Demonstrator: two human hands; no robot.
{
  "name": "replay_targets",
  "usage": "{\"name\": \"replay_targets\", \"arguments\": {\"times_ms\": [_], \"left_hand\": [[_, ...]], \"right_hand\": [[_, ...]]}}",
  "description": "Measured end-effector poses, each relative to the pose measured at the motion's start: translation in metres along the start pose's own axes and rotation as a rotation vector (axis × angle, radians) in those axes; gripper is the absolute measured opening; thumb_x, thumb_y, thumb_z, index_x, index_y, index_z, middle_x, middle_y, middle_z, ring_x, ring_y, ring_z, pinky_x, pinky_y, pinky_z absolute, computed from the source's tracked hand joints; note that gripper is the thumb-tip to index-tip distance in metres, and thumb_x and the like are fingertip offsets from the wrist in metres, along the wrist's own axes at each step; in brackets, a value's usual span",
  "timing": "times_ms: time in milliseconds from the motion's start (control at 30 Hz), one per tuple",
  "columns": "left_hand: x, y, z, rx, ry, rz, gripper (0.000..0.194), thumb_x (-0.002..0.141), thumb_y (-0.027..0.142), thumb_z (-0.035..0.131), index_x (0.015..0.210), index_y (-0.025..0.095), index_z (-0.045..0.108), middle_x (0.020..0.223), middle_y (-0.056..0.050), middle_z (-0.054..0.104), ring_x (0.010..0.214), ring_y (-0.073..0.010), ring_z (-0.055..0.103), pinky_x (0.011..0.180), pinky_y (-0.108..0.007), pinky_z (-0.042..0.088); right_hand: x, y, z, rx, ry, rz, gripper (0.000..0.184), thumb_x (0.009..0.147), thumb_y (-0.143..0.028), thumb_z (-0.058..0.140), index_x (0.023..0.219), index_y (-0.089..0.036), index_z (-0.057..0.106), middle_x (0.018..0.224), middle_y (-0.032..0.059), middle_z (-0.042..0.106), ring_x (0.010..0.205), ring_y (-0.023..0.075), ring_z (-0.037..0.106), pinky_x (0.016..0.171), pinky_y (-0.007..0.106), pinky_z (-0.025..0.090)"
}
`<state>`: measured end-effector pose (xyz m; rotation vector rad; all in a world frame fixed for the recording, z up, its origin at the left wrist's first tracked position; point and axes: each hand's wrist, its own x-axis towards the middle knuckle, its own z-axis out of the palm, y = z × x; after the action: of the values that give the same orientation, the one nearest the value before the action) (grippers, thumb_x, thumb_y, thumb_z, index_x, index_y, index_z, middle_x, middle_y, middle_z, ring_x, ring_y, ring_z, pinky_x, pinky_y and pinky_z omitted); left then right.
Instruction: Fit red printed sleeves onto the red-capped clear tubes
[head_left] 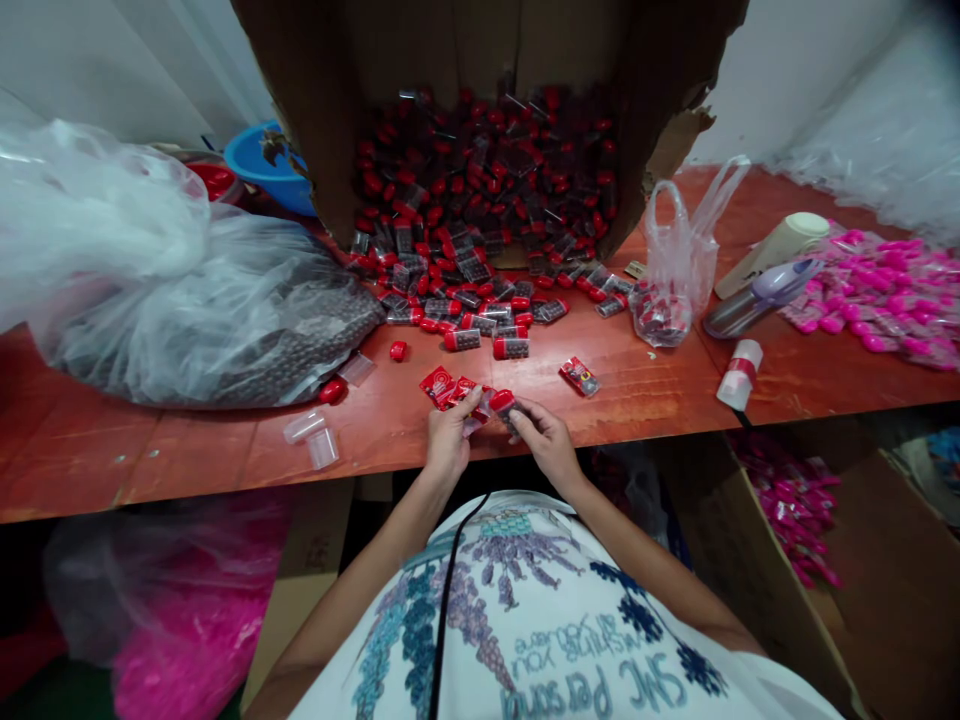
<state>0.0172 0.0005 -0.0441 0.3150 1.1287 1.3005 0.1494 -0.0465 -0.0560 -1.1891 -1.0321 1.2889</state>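
Both my hands meet just over the table's front edge. My left hand (450,430) pinches red printed plastic packets (444,386), which fan out to the left of its fingers. My right hand (549,440) grips a small clear bottle (504,403) with a red cap and dark pellets inside. The bottle's capped end is close to the packets, and my fingers hide its lower part. To the right of my hands lies a filled red packet (580,376). Beyond them, several red-capped bottles (511,347) lie on their sides.
A torn cardboard box (667,140) on its side spills red-capped bottles. On the left rests a large plastic bag of dark pellets (247,330), with clear tubes (322,447) before it. A small plastic bag (667,270) and pink-capped items (885,290) are at right.
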Motion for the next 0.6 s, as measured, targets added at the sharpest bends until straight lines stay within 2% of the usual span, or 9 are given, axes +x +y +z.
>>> {"name": "replay_targets", "arguments": {"times_ms": [100, 300, 400, 533, 600], "left_hand": [[-0.001, 0.002, 0.0, 0.03, -0.025, -0.027, 0.029, 0.05, 0.021, 0.084, 0.073, 0.013, 0.066, 0.067, 0.0, 0.068, 0.059, -0.014, 0.064, 0.06, -0.026, 0.051], [-0.007, 0.007, 0.002, 0.021, -0.12, 0.066, 0.028, 0.05, 0.017, 0.083, 0.073, 0.015, 0.067, 0.069, 0.001, 0.069, 0.062, -0.013, 0.063, 0.069, -0.027, 0.051], [-0.009, 0.006, 0.001, 0.082, -0.19, 0.091, 0.027, 0.049, 0.014, 0.083, 0.072, 0.015, 0.068, 0.071, 0.001, 0.069, 0.064, -0.0124, 0.063, 0.07, -0.025, 0.05], [-0.009, 0.004, -0.002, 0.211, -0.235, 0.133, 0.024, 0.051, 0.015, 0.082, 0.07, 0.014, 0.068, 0.067, 0.001, 0.068, 0.06, -0.0124, 0.061, 0.065, -0.024, 0.049], [-0.009, 0.005, -0.002, 0.278, -0.256, 0.15, 0.024, 0.052, 0.016, 0.082, 0.072, 0.013, 0.069, 0.069, -0.001, 0.069, 0.062, -0.0139, 0.062, 0.065, -0.025, 0.049]], "right_hand": [[0.002, -0.001, 0.0, -0.035, -0.037, -0.041, 0.035, 0.081, -0.039, 0.059, 0.112, -0.025, 0.066, 0.097, 0.0029, 0.062, 0.078, 0.0143, 0.058, 0.059, 0.024, 0.056], [0.005, -0.004, -0.006, -0.099, -0.111, -0.047, 0.035, 0.083, -0.039, 0.057, 0.114, -0.027, 0.066, 0.093, 0.0021, 0.057, 0.074, 0.0123, 0.056, 0.058, 0.023, 0.055], [0.005, -0.007, -0.009, -0.17, -0.118, -0.09, 0.034, 0.084, -0.037, 0.056, 0.117, -0.027, 0.064, 0.093, 0.0028, 0.057, 0.074, 0.0129, 0.056, 0.064, 0.025, 0.053], [0.004, -0.006, -0.01, -0.267, -0.11, -0.163, 0.034, 0.084, -0.034, 0.058, 0.117, -0.026, 0.064, 0.094, 0.0039, 0.059, 0.086, 0.0165, 0.058, 0.078, 0.03, 0.05], [0.004, -0.004, -0.009, -0.221, -0.077, -0.132, 0.033, 0.083, -0.035, 0.059, 0.115, -0.026, 0.064, 0.095, 0.004, 0.061, 0.086, 0.0173, 0.059, 0.076, 0.03, 0.051]]}}
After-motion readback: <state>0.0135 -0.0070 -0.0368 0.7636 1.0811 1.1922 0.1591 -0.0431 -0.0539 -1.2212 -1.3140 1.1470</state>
